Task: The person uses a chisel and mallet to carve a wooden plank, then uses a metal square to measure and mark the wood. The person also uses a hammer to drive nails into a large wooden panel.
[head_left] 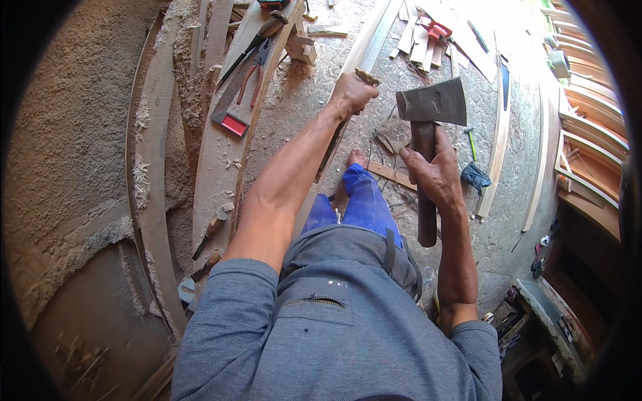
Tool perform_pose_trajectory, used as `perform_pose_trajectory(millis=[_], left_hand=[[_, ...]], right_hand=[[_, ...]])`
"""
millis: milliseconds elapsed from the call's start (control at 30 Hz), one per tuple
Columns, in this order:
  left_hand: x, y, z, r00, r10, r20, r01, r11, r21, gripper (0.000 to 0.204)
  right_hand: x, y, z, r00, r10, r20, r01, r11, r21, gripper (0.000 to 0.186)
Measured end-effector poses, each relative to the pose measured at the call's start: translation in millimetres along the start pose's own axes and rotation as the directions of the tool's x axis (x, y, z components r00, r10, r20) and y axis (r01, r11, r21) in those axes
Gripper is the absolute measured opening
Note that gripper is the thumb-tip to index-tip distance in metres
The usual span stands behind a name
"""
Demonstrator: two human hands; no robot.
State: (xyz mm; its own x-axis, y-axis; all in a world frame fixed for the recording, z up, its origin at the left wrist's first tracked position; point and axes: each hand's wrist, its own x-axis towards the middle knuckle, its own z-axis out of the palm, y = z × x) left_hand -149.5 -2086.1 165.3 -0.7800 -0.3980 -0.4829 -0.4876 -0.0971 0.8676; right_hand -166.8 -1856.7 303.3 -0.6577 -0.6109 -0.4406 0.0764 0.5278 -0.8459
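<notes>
My right hand (438,167) is closed round the dark wooden handle of an axe (438,101), whose grey steel head stands uppermost. Ahead of my chest, my left hand (352,95) makes a fist on a tool with a worn, frayed wooden handle end (366,77); the rest of that tool is hidden by the hand and forearm. Beneath this fist runs a long pale board (363,48), with a dark strip along it beside my forearm. The axe head is to the right of the fist, apart from it.
At left, a thick plank (221,160) bears pliers (255,75), a red-and-black tool (231,123) and wood shavings. Offcuts and a red tool (435,30) lie ahead on the floor. Long strips (498,147) and a green-handled tool (472,144) lie at right, near stacked wooden frames (588,144).
</notes>
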Motion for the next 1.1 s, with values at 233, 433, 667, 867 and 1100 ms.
perform_pose_trajectory(millis=[233, 433, 667, 867, 1100], left_hand=[[-55.0, 3.7, -6.4, 0.783, 0.620, -0.055, -0.602, 0.777, 0.184, 0.014], [-55.9, -25.4, -11.5, 0.838, 0.543, -0.050, -0.526, 0.829, 0.187, 0.015], [-35.2, -29.6, -2.4, 0.862, 0.502, -0.070, -0.482, 0.854, 0.195, 0.016], [-36.5, -24.6, -1.8, 0.832, 0.549, -0.083, -0.513, 0.817, 0.264, 0.016], [-120.3, -39.6, 7.8, 0.595, 0.799, -0.094, -0.680, 0.562, 0.471, 0.019]], right_hand=[[-21.1, 70.5, -4.9, 0.944, -0.294, -0.148, 0.237, 0.919, -0.315, 0.053], [-26.3, 32.9, 1.5, 0.982, 0.168, -0.087, -0.180, 0.971, -0.156, 0.050], [8.7, -16.4, -26.5, 0.961, -0.263, -0.089, 0.214, 0.907, -0.362, 0.052], [62.2, -79.7, -16.0, 0.788, -0.518, -0.332, 0.431, 0.850, -0.303, 0.025], [20.5, -17.4, -16.7, 0.971, -0.177, 0.163, 0.235, 0.844, -0.482, 0.035]])
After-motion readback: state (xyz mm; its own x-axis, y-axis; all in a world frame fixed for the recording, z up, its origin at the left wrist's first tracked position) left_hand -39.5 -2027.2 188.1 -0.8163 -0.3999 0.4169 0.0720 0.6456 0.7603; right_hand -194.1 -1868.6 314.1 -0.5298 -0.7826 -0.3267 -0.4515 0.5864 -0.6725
